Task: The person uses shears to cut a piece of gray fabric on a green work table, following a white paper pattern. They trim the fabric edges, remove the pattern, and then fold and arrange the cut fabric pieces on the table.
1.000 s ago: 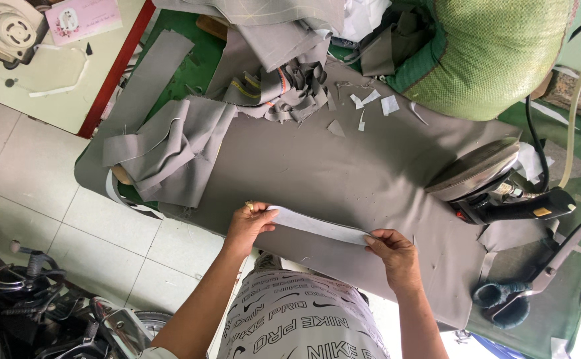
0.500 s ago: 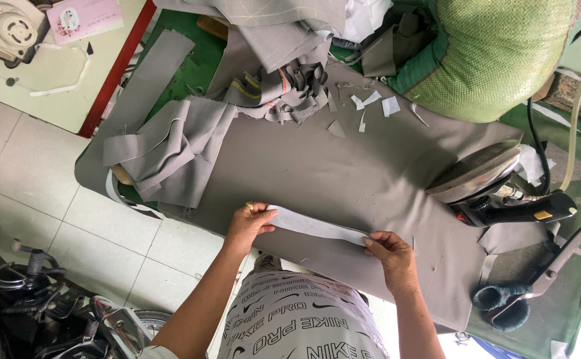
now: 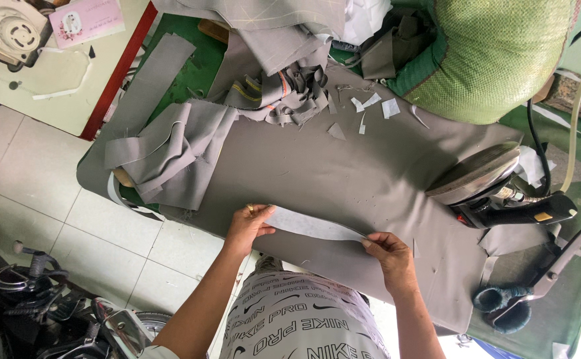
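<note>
Both hands sit at the near edge of the tabletop (image 3: 370,173), pinching a pale strip (image 3: 314,226) between them. The left hand (image 3: 249,226) grips the strip's left end, thumb over the top, a ring showing on one finger. The right hand (image 3: 390,256) clamps the right end, fingers curled over it. The strip lies flat on the grey cloth, stretched between the two hands. At 2 o'clock from the right hand an iron (image 3: 490,183) rests on its side. Scissors (image 3: 536,282) lie at 3 o'clock. At 11 o'clock from the left hand, grey fabric pieces (image 3: 171,153) lie heaped, with small scraps (image 3: 370,106) at 12.
</note>
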